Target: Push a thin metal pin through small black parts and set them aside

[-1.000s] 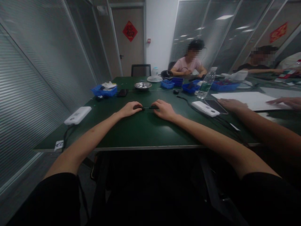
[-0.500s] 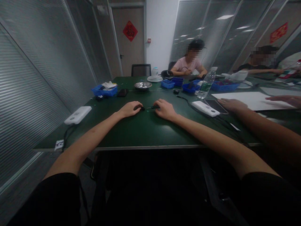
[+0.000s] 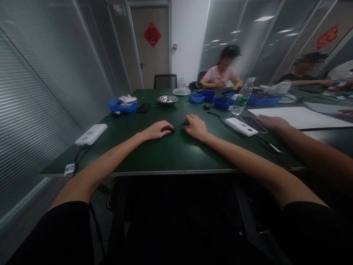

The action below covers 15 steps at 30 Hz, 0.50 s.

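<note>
Above the middle of the green table, my left hand (image 3: 160, 129) closes its fingers and thumb round a small black object (image 3: 167, 129); its kind is too dark and blurred to make out. Just to the right, my right hand (image 3: 195, 127) grips a small screwdriver (image 3: 185, 123) with a dark handle. Its thin metal shaft points left, toward the black object. A short gap shows between the shaft's end and my left hand, and I cannot tell whether the tip touches anything.
A steel bowl (image 3: 167, 100) and a black phone-like item (image 3: 143, 108) lie beyond my hands. Blue bins (image 3: 122, 106) stand farther off. White power banks (image 3: 241, 127) with cables flank me. A water bottle (image 3: 243, 97) and a co-worker's hand (image 3: 271, 122) are at right.
My left hand has shifted right and slightly nearer with the black object, which now shows more. My right hand has moved slightly right with the screwdriver. A co-worker's far hand has drawn away right.
</note>
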Motion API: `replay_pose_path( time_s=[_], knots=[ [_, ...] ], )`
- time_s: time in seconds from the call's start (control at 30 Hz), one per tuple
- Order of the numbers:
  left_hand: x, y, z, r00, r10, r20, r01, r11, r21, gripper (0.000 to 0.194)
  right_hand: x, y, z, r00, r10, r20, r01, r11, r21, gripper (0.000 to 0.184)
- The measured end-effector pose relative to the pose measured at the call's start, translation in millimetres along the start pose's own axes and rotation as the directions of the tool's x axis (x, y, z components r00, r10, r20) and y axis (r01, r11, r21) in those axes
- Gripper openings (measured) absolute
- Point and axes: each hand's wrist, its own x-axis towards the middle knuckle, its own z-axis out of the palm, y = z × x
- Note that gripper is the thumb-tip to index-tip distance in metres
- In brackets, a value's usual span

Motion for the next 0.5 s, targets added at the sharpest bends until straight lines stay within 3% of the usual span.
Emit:
replay_pose_path(
  time_s=[0.13,0.23,0.37,0.5],
  knots=[
    [2.3,1.7,1.2,0.999,0.011,0.039,-0.012,1.0,0.021,0.031,0.1,1.2,0.4,1.0,0.014,0.006,-0.014,1.0,0.009,0.026],
    [0.7,-9.1,-4.0,0.999,-0.033,0.036,0.031,0.997,0.07,0.031,0.6,1.4,0.7,1.0,0.014,0.011,-0.014,1.0,0.016,0.026],
    [-12.3,-38.0,-20.4,0.985,-0.169,-0.02,0.17,0.974,0.147,0.033,1.8,2.4,2.2,1.0,0.025,0.016,-0.025,1.0,0.017,0.027],
    [-39.1,-76.0,-42.8,0.925,-0.36,-0.12,0.378,0.903,0.206,0.031,2.0,3.2,2.7,1.0,0.021,0.02,-0.021,1.0,0.021,0.026]
  ],
)
